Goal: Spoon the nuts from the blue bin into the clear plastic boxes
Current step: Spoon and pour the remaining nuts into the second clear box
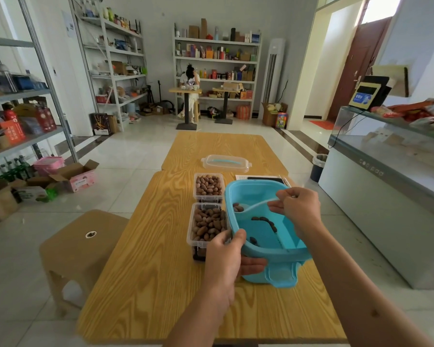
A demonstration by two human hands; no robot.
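nuts: few left in blue bin (266,236), pooled just below spoon (248,207) bowl; bin is tilted
left hand (226,259): fingers clamped on bin's near-left rim
right hand (296,206): fingertips pinched on spoon handle
step: tilt is best held steady, strays raked to low corner
room: near box (206,226) touches left fingers, nearly full; far box (208,187) beyond; table (145,271) edge well off

The blue bin (263,226) sits tilted near the tabletop's (145,271) right edge, a few dark nuts (264,220) left inside. A white spoon (251,207) holds several. Two clear boxes (207,225) beside it, toward the middle, brim with nuts.
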